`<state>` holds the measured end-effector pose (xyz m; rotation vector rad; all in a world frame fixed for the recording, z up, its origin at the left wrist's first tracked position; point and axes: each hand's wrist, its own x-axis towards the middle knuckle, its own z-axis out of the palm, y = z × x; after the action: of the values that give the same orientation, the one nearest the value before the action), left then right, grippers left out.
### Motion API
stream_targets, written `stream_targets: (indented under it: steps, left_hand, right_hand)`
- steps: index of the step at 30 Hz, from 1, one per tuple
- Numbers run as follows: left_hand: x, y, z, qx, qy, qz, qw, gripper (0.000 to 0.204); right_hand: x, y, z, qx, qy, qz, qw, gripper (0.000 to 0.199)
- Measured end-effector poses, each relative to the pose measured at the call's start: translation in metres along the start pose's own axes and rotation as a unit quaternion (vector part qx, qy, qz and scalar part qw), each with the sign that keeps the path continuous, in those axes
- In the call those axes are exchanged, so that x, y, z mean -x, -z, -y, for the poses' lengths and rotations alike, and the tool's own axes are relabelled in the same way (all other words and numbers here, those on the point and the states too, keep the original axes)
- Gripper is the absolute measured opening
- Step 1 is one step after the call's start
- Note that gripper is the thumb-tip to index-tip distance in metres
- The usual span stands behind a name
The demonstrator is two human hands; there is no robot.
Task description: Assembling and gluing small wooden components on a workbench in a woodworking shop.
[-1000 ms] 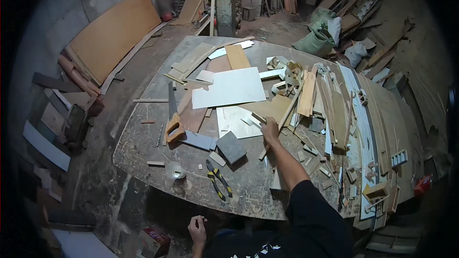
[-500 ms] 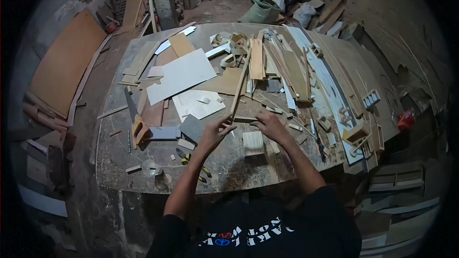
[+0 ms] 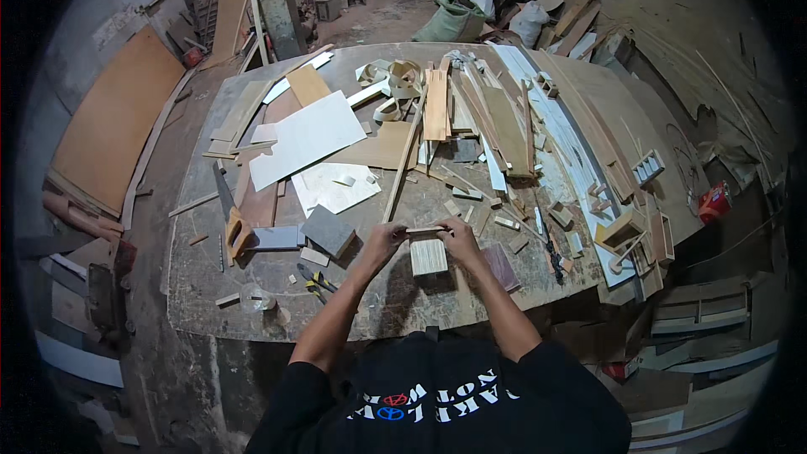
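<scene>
A short, thin wooden strip (image 3: 427,229) spans the gap between my two hands, level and just beyond a pale, striped wooden block (image 3: 429,258). My left hand (image 3: 383,242) pinches the strip's left end, and my right hand (image 3: 458,238) has closed on its right end. The block stands on the worn workbench (image 3: 395,307); whether the strip touches it I cannot tell. A long, narrow wooden stick (image 3: 404,160) lies beyond my left hand, its near end close to the fingers. Yellow-and-black pliers (image 3: 316,283) rest left of my left forearm.
A handsaw (image 3: 238,231), a dark grey block (image 3: 328,231) and a clear cup (image 3: 256,298) lie to the left. Plywood sheets (image 3: 309,139) and wood strips (image 3: 435,105) cover the far side. A reddish flat piece (image 3: 500,267) lies beside my right forearm.
Both hands have drawn slightly closer together and nearer to me. My right fingers, spread before, have closed on the strip's end. The strip now sits closer to the block.
</scene>
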<state>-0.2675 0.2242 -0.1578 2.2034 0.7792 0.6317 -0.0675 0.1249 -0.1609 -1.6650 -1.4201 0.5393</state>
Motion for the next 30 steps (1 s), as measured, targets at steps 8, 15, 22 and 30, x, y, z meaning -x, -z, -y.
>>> stream_targets:
  steps: [8,15,22,30]
  left_hand:
    - [0.005,-0.01,0.001,0.068,0.026,-0.027,0.997,0.024]
    - [0.006,-0.014,0.0,0.07,0.048,-0.02,0.996,0.023]
    - [0.012,-0.015,-0.009,0.072,0.021,-0.069,0.995,0.02]
    - [0.019,-0.036,-0.022,0.101,0.129,-0.159,0.974,0.027]
  right_hand:
    - [0.003,-0.003,-0.019,-0.057,-0.034,-0.037,0.997,0.024]
    - [0.009,-0.006,-0.035,-0.223,-0.111,-0.019,0.968,0.025]
    - [0.013,-0.002,-0.026,-0.179,-0.084,-0.032,0.98,0.024]
    - [0.009,-0.003,-0.013,-0.147,-0.114,-0.055,0.981,0.028]
